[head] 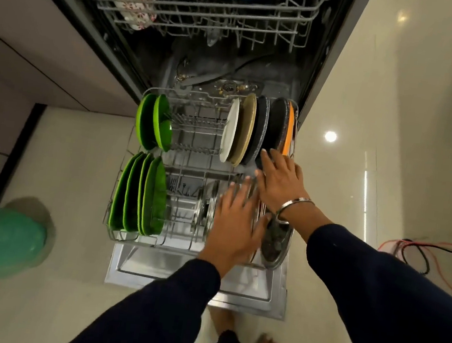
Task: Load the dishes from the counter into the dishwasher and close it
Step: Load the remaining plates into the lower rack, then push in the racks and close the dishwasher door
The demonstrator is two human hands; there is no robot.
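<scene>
Lower rack (138,239), pulled out over the open door (274,303): green plates (139,195) at left edge, dark plates (276,126) at right rear, centre tines bare. Left hand (234,226), fingers spread, over steel lids (203,211). Right hand (281,180), fingers straight, touching a dark plate's rim.

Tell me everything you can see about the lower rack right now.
The lower rack is grey wire, pulled fully out over the open door. Green plates stand on edge at its left, mixed plates at back right, steel lids near the front. The left hand spreads over the front; the right hand touches a dark plate.
</scene>
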